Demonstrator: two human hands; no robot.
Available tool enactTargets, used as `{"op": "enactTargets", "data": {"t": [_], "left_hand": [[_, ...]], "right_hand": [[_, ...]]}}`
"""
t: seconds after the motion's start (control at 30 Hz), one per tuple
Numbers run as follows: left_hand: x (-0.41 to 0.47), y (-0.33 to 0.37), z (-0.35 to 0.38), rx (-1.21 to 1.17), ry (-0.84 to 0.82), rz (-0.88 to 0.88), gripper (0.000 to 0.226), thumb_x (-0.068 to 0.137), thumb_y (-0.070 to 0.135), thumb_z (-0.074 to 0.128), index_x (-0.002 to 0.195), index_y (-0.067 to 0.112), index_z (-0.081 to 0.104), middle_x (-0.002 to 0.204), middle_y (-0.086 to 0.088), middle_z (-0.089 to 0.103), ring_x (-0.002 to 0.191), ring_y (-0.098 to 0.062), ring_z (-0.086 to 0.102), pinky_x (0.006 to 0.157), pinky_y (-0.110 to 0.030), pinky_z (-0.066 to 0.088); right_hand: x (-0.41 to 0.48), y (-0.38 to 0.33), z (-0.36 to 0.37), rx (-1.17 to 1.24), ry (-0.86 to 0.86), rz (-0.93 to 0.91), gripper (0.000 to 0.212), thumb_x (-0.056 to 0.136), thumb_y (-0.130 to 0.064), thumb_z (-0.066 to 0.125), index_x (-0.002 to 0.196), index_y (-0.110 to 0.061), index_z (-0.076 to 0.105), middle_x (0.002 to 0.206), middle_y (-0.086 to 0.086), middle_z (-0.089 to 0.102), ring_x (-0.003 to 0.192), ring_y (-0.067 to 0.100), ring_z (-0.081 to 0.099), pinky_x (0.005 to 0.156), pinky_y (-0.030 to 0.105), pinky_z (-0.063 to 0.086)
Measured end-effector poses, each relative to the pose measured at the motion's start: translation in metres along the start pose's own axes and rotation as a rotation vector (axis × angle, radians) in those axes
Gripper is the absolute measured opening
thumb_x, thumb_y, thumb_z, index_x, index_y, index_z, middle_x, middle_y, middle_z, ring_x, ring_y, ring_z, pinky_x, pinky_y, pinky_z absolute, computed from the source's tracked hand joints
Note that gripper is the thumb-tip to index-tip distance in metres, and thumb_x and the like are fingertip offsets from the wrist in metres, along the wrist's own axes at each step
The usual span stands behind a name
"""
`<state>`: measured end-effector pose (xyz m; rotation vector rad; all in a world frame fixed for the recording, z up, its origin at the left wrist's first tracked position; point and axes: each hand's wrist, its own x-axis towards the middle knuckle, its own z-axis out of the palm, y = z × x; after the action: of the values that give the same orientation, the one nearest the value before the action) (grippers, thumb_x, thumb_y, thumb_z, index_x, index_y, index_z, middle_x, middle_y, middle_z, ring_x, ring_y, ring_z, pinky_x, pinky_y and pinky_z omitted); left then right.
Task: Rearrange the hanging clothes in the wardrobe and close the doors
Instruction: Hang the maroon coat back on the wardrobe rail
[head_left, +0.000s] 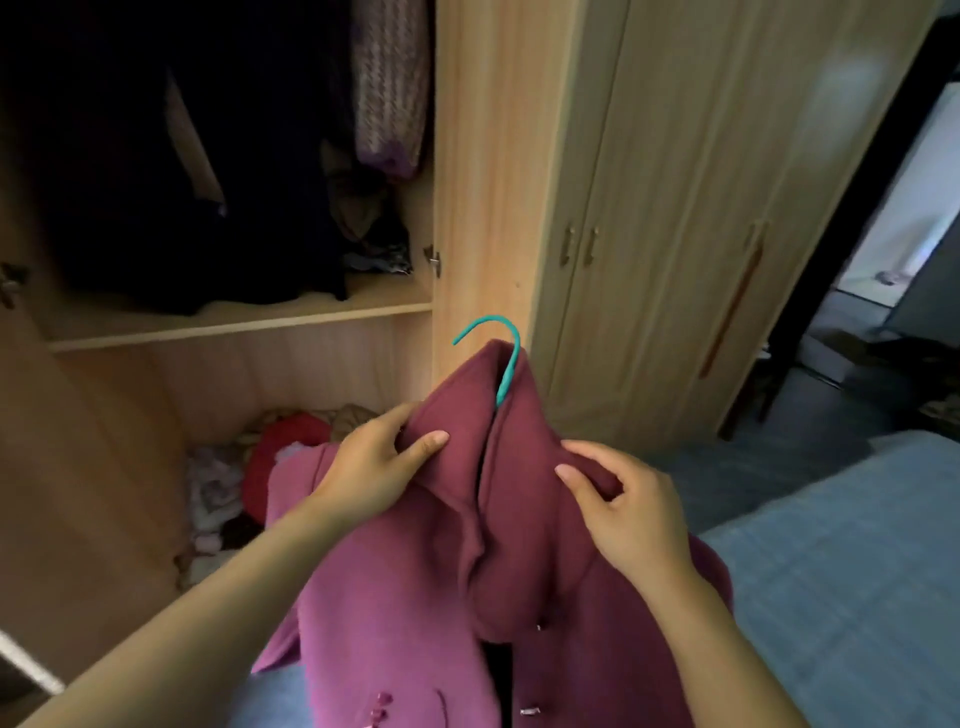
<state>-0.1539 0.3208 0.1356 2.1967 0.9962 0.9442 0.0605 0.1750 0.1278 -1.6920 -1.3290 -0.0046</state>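
In front of the open wardrobe (483, 156), both hands pinch the maroon coat (519, 545) collar: left hand (374, 467), right hand (628, 514). Risk: coat slips off teal hanger (501, 358) if collar sits uneven.

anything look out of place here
Yes: a crumpled heap of clothes lies in the bottom of the wardrobe, not hung. The maroon coat, on its teal hanger, is outside the wardrobe, gripped at the collar by the left hand and right hand.

bed (841, 597) with blue cover on your right, blue-grey floor (748, 462) beside it, doorway (893, 234) far right shows a brighter room; dim here.
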Motion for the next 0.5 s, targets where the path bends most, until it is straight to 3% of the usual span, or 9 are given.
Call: {"op": "enactTargets", "data": {"t": [0.07, 0.13, 0.27, 0.4, 0.5], "left_hand": [[0.005, -0.022, -0.035, 0.042, 0.028, 0.003, 0.059, 0.072, 0.07, 0.043, 0.107, 0.026, 0.061, 0.096, 0.007, 0.069, 0.093, -0.016, 0.064, 0.083, -0.035, 0.048], [0.012, -0.039, -0.065, 0.096, 0.066, 0.017, 0.065, 0.072, 0.07, 0.039, 0.111, 0.023, 0.061, 0.099, 0.003, 0.07, 0.095, -0.02, 0.064, 0.084, -0.037, 0.048], [0.033, -0.058, -0.114, 0.224, 0.17, 0.064, 0.068, 0.072, 0.07, 0.034, 0.114, 0.024, 0.062, 0.102, 0.003, 0.071, 0.101, -0.02, 0.063, 0.081, -0.029, 0.041], [0.067, -0.075, -0.152, 0.25, 0.256, 0.06, 0.065, 0.074, 0.068, 0.036, 0.114, 0.024, 0.062, 0.102, 0.004, 0.071, 0.102, -0.019, 0.062, 0.088, -0.036, 0.044], [0.103, -0.089, -0.167, 0.287, 0.325, 0.077, 0.06, 0.077, 0.066, 0.038, 0.113, 0.025, 0.061, 0.102, 0.004, 0.07, 0.098, -0.019, 0.063, 0.086, -0.041, 0.047]], "right_hand": [[0.014, -0.021, 0.034, 0.02, -0.003, -0.03, 0.023, 0.079, -0.032, 0.072, 0.102, -0.03, 0.071, 0.102, -0.02, 0.068, 0.096, -0.001, 0.062, 0.084, 0.02, 0.048], [0.025, -0.04, 0.062, 0.061, -0.003, -0.062, 0.023, 0.079, -0.026, 0.074, 0.102, -0.026, 0.072, 0.1, -0.024, 0.065, 0.096, -0.003, 0.061, 0.084, 0.013, 0.045], [0.059, -0.071, 0.106, 0.091, -0.019, -0.132, 0.024, 0.078, -0.021, 0.074, 0.102, -0.019, 0.073, 0.097, -0.024, 0.061, 0.092, -0.011, 0.055, 0.08, 0.0, 0.037], [0.112, -0.097, 0.136, 0.154, -0.036, -0.127, 0.022, 0.08, -0.026, 0.072, 0.101, -0.03, 0.071, 0.091, -0.022, 0.064, 0.078, -0.006, 0.054, 0.067, -0.002, 0.036], [0.158, -0.103, 0.158, 0.119, 0.0, -0.192, 0.02, 0.081, -0.03, 0.07, 0.101, -0.033, 0.07, 0.087, -0.016, 0.069, 0.067, -0.003, 0.056, 0.06, 0.006, 0.038]]}}
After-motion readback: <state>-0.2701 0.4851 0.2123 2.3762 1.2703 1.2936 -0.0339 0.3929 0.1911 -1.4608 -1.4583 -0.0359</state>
